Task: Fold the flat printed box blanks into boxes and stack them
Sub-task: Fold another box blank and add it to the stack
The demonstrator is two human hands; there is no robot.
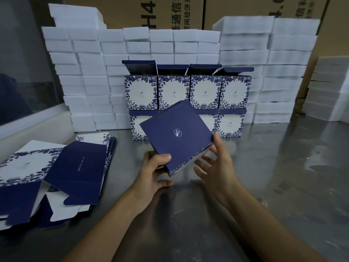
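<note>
Navy folded box (176,137) tilted above steel table (264,186), left hand (153,173) gripping its corner, right hand (213,165) fingers spread against its side.

Both forearms are bare to the frame edge, and the left hand (151,173) and right hand (215,165) are ungloved.
</note>
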